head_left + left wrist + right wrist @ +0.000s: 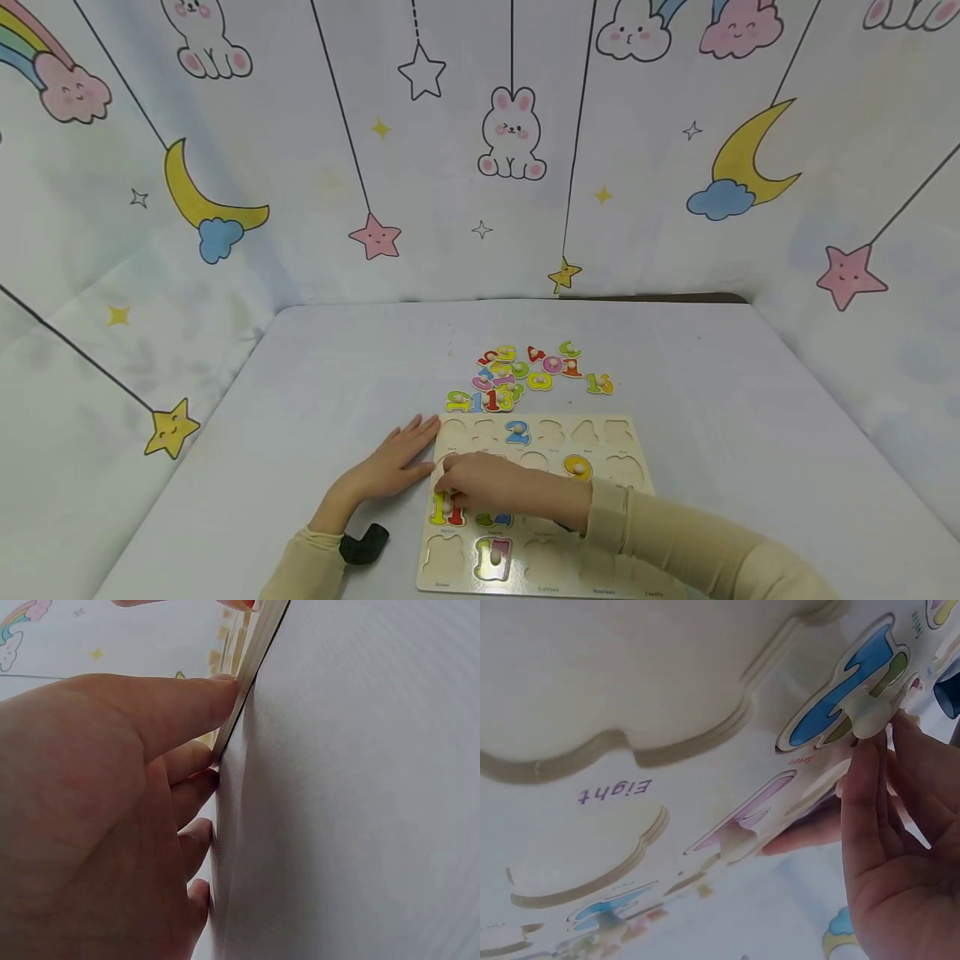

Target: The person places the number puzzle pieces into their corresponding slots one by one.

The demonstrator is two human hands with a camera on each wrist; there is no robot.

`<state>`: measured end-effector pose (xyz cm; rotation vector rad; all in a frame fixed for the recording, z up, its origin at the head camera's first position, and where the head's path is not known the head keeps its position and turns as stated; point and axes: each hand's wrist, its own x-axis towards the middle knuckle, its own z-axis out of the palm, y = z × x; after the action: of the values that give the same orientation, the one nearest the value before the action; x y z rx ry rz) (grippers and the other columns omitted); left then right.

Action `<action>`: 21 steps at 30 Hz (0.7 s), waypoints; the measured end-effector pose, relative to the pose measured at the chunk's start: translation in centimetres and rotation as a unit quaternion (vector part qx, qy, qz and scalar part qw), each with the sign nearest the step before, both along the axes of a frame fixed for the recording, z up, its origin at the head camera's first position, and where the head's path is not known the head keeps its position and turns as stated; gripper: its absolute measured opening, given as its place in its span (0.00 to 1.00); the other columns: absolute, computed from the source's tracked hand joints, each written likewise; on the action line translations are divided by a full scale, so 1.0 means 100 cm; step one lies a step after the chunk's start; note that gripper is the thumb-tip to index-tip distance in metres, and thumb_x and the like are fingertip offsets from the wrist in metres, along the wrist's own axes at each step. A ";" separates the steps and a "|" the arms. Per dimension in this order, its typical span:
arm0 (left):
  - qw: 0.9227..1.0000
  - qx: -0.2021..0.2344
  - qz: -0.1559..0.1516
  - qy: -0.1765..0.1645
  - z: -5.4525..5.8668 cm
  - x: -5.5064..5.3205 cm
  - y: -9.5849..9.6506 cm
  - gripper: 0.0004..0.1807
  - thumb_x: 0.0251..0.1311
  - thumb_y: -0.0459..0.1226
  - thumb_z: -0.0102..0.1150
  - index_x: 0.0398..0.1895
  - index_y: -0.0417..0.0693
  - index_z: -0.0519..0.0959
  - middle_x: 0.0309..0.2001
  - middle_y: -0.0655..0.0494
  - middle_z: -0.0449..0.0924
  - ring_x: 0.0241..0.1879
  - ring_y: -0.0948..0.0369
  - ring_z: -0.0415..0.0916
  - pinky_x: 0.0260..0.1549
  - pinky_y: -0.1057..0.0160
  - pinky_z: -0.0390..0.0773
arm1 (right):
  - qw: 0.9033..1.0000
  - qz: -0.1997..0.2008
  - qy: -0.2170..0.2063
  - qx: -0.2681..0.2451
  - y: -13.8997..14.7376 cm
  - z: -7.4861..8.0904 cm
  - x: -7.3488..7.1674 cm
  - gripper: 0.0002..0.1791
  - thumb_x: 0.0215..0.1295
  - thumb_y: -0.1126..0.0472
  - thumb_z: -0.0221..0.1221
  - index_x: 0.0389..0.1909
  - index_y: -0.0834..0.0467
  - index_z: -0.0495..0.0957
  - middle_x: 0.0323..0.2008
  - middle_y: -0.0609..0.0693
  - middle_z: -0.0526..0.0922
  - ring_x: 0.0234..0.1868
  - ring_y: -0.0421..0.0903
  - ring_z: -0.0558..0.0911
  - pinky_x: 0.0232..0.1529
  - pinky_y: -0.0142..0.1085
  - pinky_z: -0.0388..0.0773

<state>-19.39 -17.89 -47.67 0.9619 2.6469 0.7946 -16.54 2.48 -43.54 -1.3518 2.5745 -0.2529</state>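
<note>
A wooden number puzzle board (517, 533) lies on the table. My left hand (390, 467) is stretched out at its left edge, with the thumb (217, 694) touching the side. Over the board's left part, my right hand (491, 483) has its fingers curled and pinches at the top of the yellow-and-red 11 piece (437, 512); the knob of the blue-and-green 12 piece (847, 694) partly hides the fingertips in the right wrist view. A pink 7 piece (754, 806) sits in its slot near that hand. The blue 2 (517, 432), orange 9 (576, 465) and 17 (492, 560) are seated too.
Loose coloured number pieces (504, 400) lie heaped beyond the board's far edge, some spread rightward to a 13 (598, 383). A black object (365, 545) is beside my left wrist. A white printed curtain (300, 167) surrounds the table.
</note>
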 end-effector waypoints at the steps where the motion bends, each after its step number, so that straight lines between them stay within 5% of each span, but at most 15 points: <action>1: 1.000 0.000 0.000 0.000 0.000 0.000 0.000 0.35 0.67 0.43 0.50 0.71 0.36 0.52 0.71 0.43 0.50 0.69 0.44 0.39 0.62 0.39 0.40 | 1.000 0.003 0.007 0.001 -0.001 -0.001 0.001 0.09 0.60 0.62 0.63 0.42 0.51 0.84 0.30 0.39 0.72 0.27 0.32 0.69 0.28 0.21 0.66; 11: 1.000 0.003 0.001 0.001 0.002 0.000 0.000 0.35 0.67 0.42 0.51 0.71 0.35 0.52 0.70 0.42 0.50 0.69 0.43 0.39 0.62 0.38 0.40 | 0.994 0.049 0.090 0.027 -0.002 0.004 0.016 0.05 0.58 0.61 0.64 0.35 0.48 0.83 0.29 0.39 0.74 0.24 0.31 0.66 0.25 0.19 0.65; 21: 1.000 0.008 -0.003 -0.001 0.001 0.000 0.000 0.35 0.67 0.42 0.51 0.70 0.34 0.52 0.70 0.41 0.50 0.69 0.43 0.39 0.62 0.38 0.40 | 1.000 -0.010 -0.019 -0.019 0.023 0.007 -0.002 0.12 0.63 0.62 0.60 0.47 0.50 0.81 0.36 0.36 0.78 0.34 0.29 0.74 0.36 0.22 0.71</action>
<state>-19.35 -17.88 -47.61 0.9726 2.6392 0.8156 -16.70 4.82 -42.88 -1.3215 2.5655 -0.3306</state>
